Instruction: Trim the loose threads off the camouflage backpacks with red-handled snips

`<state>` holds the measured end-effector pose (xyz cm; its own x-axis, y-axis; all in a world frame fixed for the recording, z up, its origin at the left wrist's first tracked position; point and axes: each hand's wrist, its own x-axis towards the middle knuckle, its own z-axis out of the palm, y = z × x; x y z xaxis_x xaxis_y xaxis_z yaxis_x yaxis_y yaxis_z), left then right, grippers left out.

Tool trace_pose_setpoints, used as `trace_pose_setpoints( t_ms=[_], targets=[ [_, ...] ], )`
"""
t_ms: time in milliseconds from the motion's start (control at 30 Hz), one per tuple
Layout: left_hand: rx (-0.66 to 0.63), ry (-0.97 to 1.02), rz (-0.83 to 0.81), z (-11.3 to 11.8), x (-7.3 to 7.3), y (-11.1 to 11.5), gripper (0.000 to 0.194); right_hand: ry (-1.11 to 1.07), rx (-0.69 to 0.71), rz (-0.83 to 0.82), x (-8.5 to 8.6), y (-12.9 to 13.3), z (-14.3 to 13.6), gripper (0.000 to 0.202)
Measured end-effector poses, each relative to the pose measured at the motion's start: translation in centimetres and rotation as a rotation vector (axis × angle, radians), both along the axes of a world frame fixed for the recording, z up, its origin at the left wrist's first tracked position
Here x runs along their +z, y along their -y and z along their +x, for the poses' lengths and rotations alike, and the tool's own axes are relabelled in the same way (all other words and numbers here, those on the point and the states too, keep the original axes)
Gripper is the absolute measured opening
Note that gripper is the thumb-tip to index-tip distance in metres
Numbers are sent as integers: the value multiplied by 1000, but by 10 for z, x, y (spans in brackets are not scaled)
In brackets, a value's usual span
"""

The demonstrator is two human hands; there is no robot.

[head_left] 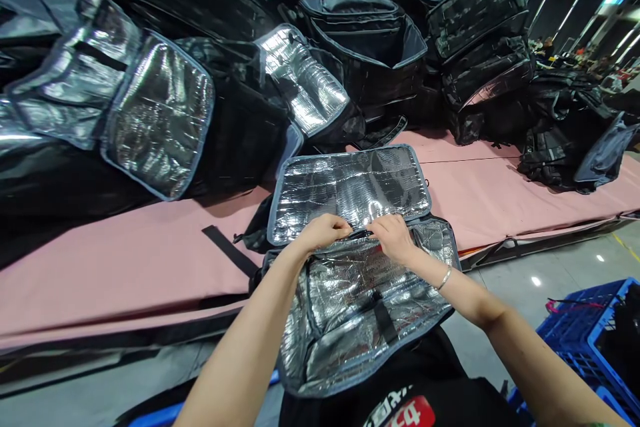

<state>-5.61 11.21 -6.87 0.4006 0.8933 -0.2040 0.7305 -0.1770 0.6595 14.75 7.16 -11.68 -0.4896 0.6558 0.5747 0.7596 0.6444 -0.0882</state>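
An insulated bag (pixel 345 347) with a silver foil lining lies open at the edge of the pink-covered table, its near part against my body. Its foil-lined lid (pixel 350 187), edged in grey-blue binding, is folded back away from me. At the seam between lid and body, my left hand (pixel 327 230) pinches the edge with its fingertips. My right hand (pixel 393 233) grips the same edge a short way to the right, with a silver bracelet on that wrist. Inside the bag, a black strap (pixel 385 320) crosses the lining.
Black bags (pixel 370 47), several with foil linings showing, are heaped along the back of the pink table (pixel 150 260). A black strap (pixel 227 250) lies left of the open bag. Blue crates (pixel 585 327) stand on the floor at the right.
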Motion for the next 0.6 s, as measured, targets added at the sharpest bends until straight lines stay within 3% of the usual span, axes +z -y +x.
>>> trace_pose_setpoints(
  t_ms=[300,367,467,533,600],
  targets=[
    [138,137,109,-3,0,19,26,-41,13,-86,2,3,2,17],
    [260,193,186,-17,-1,28,29,-131,-16,-92,5,7,6,15],
    [559,256,310,-52,-9,44,35,-286,-92,-91,11,13,19,15],
    [724,295,333,-75,-16,57,37,-342,-125,-102,14,16,29,18],
    [803,343,301,-90,-23,70,39,-321,-126,-121,15,17,36,23]
  ],
)
